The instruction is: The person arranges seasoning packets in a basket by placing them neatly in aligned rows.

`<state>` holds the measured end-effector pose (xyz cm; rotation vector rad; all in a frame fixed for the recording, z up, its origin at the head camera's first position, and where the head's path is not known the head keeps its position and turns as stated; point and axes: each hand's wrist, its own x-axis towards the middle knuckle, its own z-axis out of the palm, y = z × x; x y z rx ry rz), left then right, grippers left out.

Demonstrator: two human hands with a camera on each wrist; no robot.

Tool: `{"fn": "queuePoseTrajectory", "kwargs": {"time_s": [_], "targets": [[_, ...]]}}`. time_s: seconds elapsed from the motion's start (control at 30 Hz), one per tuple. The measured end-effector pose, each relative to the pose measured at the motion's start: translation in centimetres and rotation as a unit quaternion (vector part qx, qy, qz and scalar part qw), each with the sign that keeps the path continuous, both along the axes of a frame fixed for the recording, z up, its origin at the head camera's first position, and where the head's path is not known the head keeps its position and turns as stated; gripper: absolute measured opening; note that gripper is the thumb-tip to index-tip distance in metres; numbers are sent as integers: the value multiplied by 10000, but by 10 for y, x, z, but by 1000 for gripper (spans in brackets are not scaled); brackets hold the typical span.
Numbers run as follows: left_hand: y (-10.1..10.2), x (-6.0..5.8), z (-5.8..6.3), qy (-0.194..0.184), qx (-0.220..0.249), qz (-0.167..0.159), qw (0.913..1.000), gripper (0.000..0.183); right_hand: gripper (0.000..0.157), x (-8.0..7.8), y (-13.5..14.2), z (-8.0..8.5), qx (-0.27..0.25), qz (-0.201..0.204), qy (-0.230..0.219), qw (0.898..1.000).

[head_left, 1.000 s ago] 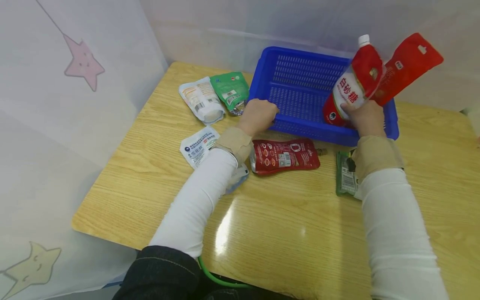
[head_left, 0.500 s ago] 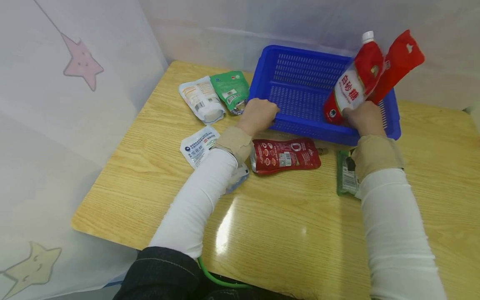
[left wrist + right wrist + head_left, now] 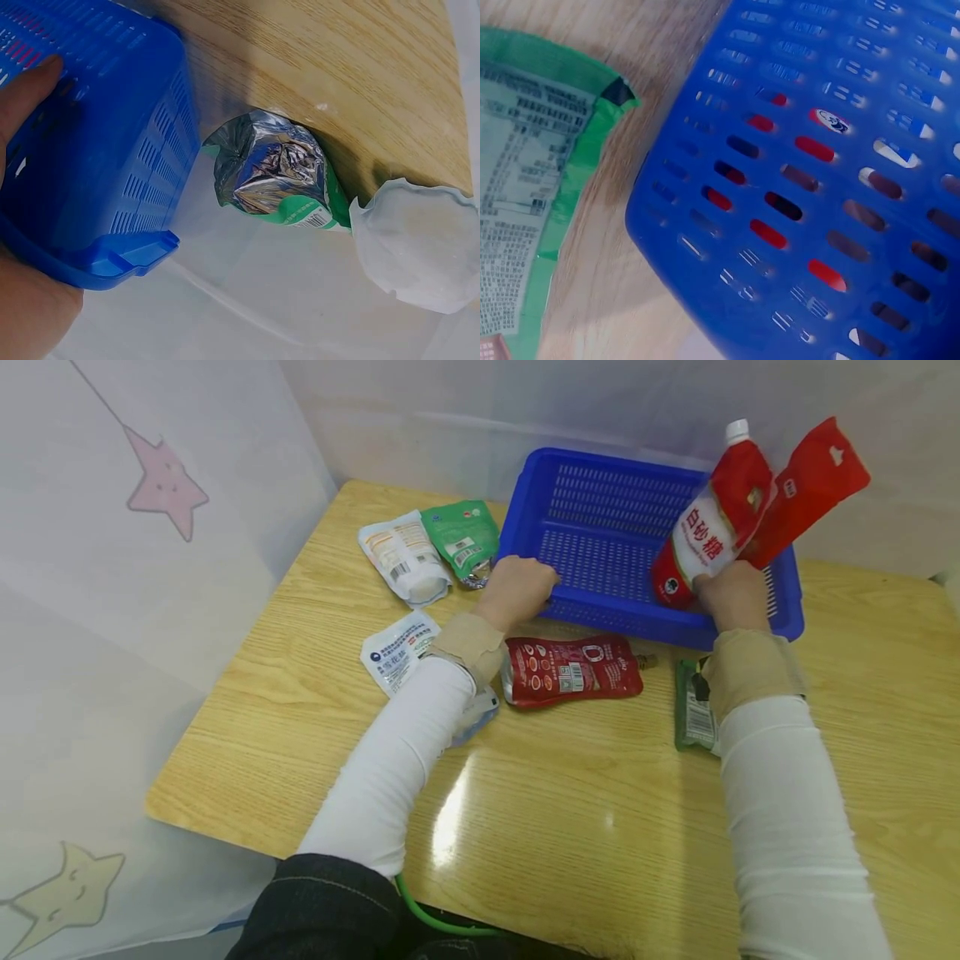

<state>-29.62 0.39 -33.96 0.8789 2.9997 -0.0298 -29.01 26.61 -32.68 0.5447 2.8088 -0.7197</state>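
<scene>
Saw, left of the blue basket on the desk, a white pouch, then a blue-lettered pouch to the basket's near left, partly behind the left sleeve, then a green pouch beside the basket's left end. Found the left grip clenched on the basket's near rim, by its left corner. Noted a red spouted pouch lying before the basket, and a red-and-white bag tilted inside the basket's right end. Made out a green packet before that end, partly covered. Found the right grip inside the basket, pinching the bag low down, with thumb in front and fingers hidden. Spotted a red packet leaning out past the basket's right end.
</scene>
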Motion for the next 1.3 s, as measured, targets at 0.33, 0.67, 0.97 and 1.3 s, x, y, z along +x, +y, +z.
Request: {"fn": "queuePoseTrajectory", "kwargs": {"time_s": [0.33, 0.67, 0.97, 1.3], "targets": [[0, -1, -2, 27, -33, 71, 10000, 19, 67, 0, 2, 1, 216, 66, 5, 9997], [0, 1, 0, 5, -28, 37, 10000, 18, 76, 2, 0, 4, -77, -246, -150, 9996], [2, 1, 0, -43, -46, 26, 10000, 21, 87, 6, 3, 5, 9, -258, 131, 9996], [1, 3, 3, -48, -39, 57, 10000, 22, 97, 36, 16, 3, 595, 815, 74, 9949]]}}
